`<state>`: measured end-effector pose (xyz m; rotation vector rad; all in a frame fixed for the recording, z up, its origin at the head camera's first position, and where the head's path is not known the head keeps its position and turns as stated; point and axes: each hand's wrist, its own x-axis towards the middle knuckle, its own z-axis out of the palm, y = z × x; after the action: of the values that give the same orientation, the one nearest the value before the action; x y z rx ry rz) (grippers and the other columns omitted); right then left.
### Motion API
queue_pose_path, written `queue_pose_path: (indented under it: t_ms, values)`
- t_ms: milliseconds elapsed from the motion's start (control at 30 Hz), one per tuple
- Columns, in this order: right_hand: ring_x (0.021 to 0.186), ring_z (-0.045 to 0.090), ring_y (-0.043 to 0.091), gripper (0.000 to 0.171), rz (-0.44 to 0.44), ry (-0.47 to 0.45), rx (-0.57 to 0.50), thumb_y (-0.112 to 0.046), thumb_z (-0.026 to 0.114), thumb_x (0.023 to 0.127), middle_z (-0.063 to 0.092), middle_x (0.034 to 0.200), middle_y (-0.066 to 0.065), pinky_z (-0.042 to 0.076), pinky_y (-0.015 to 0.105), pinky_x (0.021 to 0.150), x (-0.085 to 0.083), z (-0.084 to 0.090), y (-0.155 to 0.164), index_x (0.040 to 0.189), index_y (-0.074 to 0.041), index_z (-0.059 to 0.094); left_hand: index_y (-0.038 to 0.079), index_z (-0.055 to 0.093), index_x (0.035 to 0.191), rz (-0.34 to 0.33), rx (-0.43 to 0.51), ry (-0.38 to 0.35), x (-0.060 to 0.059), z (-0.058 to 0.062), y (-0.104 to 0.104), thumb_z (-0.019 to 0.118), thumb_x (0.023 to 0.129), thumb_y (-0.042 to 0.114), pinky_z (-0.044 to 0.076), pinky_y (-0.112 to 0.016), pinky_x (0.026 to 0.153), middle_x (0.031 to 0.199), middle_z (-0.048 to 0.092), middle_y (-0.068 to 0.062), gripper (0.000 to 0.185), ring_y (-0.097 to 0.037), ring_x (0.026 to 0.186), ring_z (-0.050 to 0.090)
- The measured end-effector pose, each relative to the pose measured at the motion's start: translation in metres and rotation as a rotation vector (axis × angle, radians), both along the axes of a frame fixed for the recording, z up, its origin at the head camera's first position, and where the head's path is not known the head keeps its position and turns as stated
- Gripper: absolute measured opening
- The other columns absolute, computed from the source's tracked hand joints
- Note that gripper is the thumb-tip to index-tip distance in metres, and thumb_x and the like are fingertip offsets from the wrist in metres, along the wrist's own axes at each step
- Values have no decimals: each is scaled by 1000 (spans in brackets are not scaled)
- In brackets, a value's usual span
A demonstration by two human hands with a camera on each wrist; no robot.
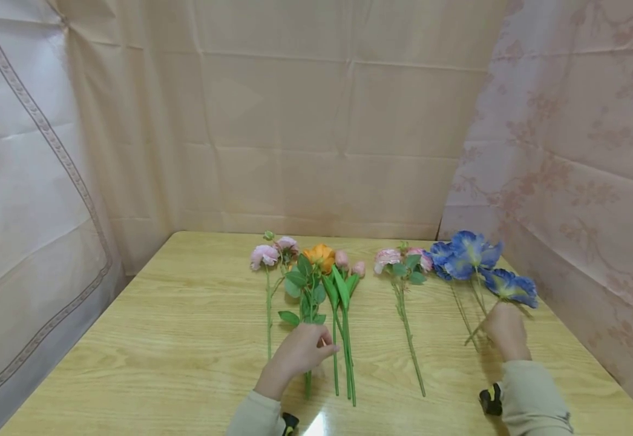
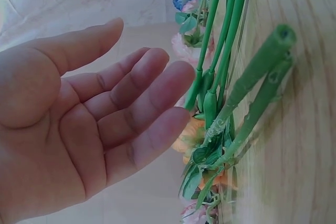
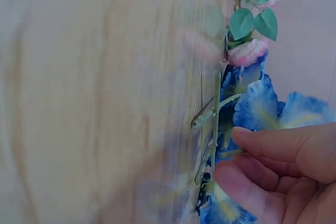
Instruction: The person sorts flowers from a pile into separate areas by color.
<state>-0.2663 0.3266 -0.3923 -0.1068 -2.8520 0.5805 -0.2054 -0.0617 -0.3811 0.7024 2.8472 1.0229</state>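
At the right of the table, my right hand point(image 1: 507, 330) pinches the short stem of a blue flower point(image 1: 511, 287) between thumb and fingers. In the right wrist view the thumb and forefinger point(image 3: 247, 182) meet at that stem, below blue petals point(image 3: 257, 106). Other blue flowers point(image 1: 470, 253) lie just beyond. My left hand point(image 1: 302, 348) hovers over the stems of the orange flowers point(image 1: 321, 257), beside several pink tulips point(image 1: 341, 260). In the left wrist view its palm point(image 2: 47, 150) shows, with loosely bent fingers and nothing held; cut green stem ends point(image 2: 283, 38) rise near the fingertips.
A pink flower stem point(image 1: 408, 327) lies between the tulips and the blue flowers. Another pale pink flower point(image 1: 264, 256) is at the left of the row. The wooden table point(image 1: 158, 339) is backed by a beige cloth point(image 1: 316, 121), with patterned cloth point(image 1: 583, 181) along the right.
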Motion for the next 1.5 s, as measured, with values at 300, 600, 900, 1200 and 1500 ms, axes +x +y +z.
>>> queue_pose_path:
  t_ms: [300, 600, 900, 1200, 1500]
  values:
    - [45, 45, 21, 22, 30, -45, 21, 6, 60, 68, 48, 49, 6, 41, 36, 45, 4, 1, 0, 49, 1, 50, 8, 60, 75, -14, -14, -7, 0, -1, -2, 62, 84, 22, 35, -20, 45, 58, 48, 6, 18, -4, 48, 40]
    - [36, 42, 15, 16, 2, -175, -72, 10, 54, 73, 46, 45, 6, 38, 29, 39, 7, 2, -3, 58, 5, 51, 7, 60, 75, -44, -23, 0, 1, -3, -3, 64, 82, 21, 36, -20, 46, 59, 49, 8, 16, -2, 48, 40]
    - [41, 42, 18, 19, -1, -148, -51, 9, 51, 66, 44, 46, 4, 37, 30, 40, 9, 3, -3, 51, -2, 46, 3, 62, 83, 68, 18, -34, -4, -1, -15, 62, 84, 21, 38, -23, 46, 72, 55, 1, 18, -7, 51, 44]
    - [38, 44, 16, 24, 13, -102, -67, -3, 58, 77, 46, 44, 2, 39, 32, 41, 12, 2, -5, 55, 0, 49, 4, 53, 62, 402, -76, 71, -20, -2, -43, 65, 80, 17, 32, -23, 42, 57, 44, 1, 25, -11, 49, 37]
    - [40, 47, 15, 25, 26, -157, -112, -10, 57, 84, 51, 54, 7, 40, 30, 44, 12, 11, -19, 62, 0, 51, 8, 42, 59, 503, -111, -31, -26, -15, -58, 66, 78, 11, 34, -25, 43, 54, 35, 1, 31, -13, 48, 36]
